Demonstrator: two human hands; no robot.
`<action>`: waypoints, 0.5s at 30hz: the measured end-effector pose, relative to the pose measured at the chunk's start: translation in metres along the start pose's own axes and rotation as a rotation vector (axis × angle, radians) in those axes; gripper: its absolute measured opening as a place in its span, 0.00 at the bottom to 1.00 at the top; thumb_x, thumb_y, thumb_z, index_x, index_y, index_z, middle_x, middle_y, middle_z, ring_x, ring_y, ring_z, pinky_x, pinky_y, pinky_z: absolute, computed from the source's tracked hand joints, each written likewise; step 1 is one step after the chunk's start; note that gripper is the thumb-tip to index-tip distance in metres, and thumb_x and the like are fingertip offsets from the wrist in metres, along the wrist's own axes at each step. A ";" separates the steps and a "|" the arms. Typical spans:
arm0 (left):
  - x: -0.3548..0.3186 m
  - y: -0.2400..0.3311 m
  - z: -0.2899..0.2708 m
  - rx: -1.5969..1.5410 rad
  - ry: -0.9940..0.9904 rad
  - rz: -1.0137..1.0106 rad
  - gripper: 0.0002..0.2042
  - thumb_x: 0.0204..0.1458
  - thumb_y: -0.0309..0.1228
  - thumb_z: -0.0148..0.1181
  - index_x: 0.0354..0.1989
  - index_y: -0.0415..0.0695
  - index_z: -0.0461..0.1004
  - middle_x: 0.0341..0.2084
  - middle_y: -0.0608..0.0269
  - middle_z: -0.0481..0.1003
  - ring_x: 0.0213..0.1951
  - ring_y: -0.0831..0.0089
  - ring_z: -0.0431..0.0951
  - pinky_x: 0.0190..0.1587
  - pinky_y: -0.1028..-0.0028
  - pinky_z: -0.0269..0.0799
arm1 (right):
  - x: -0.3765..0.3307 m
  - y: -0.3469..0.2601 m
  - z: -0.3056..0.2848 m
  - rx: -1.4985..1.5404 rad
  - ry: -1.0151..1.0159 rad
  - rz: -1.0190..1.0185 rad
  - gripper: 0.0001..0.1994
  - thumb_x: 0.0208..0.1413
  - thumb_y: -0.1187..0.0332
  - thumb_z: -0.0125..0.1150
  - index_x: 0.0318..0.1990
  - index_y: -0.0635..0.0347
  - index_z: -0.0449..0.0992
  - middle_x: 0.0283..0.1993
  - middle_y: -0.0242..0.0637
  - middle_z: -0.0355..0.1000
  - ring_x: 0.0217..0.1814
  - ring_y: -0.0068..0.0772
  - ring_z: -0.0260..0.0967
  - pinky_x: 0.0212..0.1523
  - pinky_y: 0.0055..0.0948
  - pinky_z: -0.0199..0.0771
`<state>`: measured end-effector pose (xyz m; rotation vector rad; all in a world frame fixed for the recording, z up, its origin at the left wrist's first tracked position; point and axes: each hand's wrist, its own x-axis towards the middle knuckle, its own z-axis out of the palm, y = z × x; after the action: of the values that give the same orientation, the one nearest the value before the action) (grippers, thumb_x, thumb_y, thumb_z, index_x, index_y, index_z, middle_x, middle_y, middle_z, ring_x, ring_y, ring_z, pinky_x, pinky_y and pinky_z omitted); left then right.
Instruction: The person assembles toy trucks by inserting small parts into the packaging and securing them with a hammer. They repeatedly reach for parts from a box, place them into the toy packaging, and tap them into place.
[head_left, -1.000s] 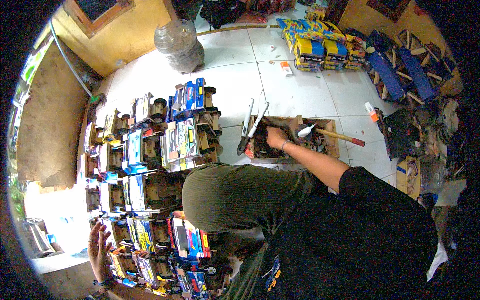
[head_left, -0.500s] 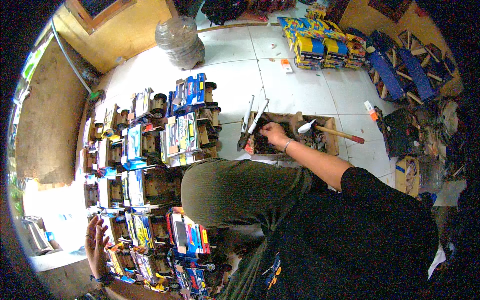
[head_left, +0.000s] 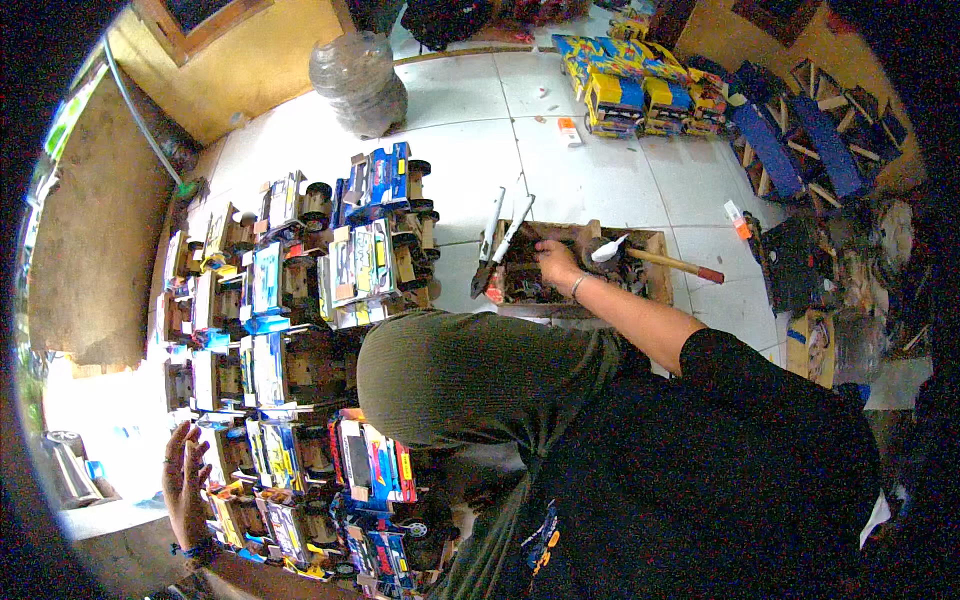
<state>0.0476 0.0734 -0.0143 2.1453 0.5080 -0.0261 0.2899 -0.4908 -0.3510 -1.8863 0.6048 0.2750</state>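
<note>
- The wooden tool tray [head_left: 655,262] sits on the white tiled floor [head_left: 480,150] at upper centre of the frame, its long axis running left to right.
- The right hand [head_left: 556,264] reaches up into the tray, fingers curled down among the dark tools; what it grips, if anything, I cannot tell.
- A hammer [head_left: 660,262] lies just right of that hand, handle pointing right.
- The left hand [head_left: 186,478] rests at lower left, fingers spread wide, beside the rows of toy trucks [head_left: 350,270], holding nothing.
- The right hand is far nearer the tray.
</note>
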 end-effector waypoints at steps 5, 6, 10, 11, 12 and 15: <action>-0.001 0.004 0.002 0.014 -0.011 0.004 0.24 0.62 0.44 0.50 0.64 0.48 0.62 0.58 0.59 0.68 0.55 0.68 0.71 0.52 0.69 0.66 | -0.007 -0.008 -0.005 -1.169 -0.183 -0.409 0.08 0.43 0.75 0.60 0.31 0.68 0.81 0.36 0.56 0.77 0.39 0.54 0.78 0.38 0.43 0.79; -0.001 0.005 0.002 0.009 -0.013 -0.002 0.24 0.62 0.44 0.50 0.64 0.48 0.62 0.58 0.59 0.68 0.55 0.68 0.71 0.52 0.69 0.66 | -0.007 -0.007 -0.004 -1.150 -0.172 -0.401 0.09 0.43 0.74 0.60 0.31 0.68 0.81 0.36 0.56 0.77 0.39 0.54 0.78 0.39 0.43 0.79; -0.003 0.008 0.003 0.016 0.000 -0.005 0.24 0.62 0.45 0.50 0.64 0.48 0.63 0.58 0.60 0.69 0.55 0.69 0.71 0.52 0.70 0.66 | 0.017 0.022 0.007 -1.178 -0.168 -0.327 0.08 0.42 0.70 0.62 0.29 0.64 0.82 0.36 0.51 0.78 0.38 0.53 0.77 0.39 0.45 0.78; -0.002 0.008 0.004 0.015 0.000 -0.012 0.24 0.62 0.45 0.50 0.64 0.48 0.63 0.58 0.60 0.69 0.55 0.69 0.71 0.52 0.70 0.66 | 0.029 0.037 0.008 -1.159 -0.175 -0.368 0.08 0.42 0.68 0.62 0.28 0.63 0.82 0.35 0.49 0.78 0.37 0.52 0.77 0.38 0.45 0.78; -0.002 0.008 0.004 0.014 0.002 -0.019 0.24 0.62 0.45 0.50 0.64 0.48 0.63 0.58 0.60 0.69 0.55 0.69 0.70 0.52 0.70 0.66 | 0.046 0.047 0.007 -1.182 -0.206 -0.407 0.08 0.42 0.67 0.62 0.27 0.61 0.82 0.33 0.46 0.79 0.35 0.51 0.77 0.37 0.47 0.76; -0.001 0.008 0.005 0.008 0.007 -0.016 0.24 0.61 0.45 0.51 0.63 0.48 0.63 0.57 0.60 0.69 0.55 0.69 0.70 0.53 0.70 0.66 | 0.080 0.064 0.003 -1.071 -0.267 -0.560 0.09 0.43 0.61 0.59 0.25 0.55 0.81 0.31 0.38 0.79 0.30 0.47 0.75 0.32 0.51 0.71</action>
<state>0.0506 0.0649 -0.0111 2.1501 0.5298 -0.0296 0.3238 -0.5288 -0.4398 -2.8604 -0.3743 0.5292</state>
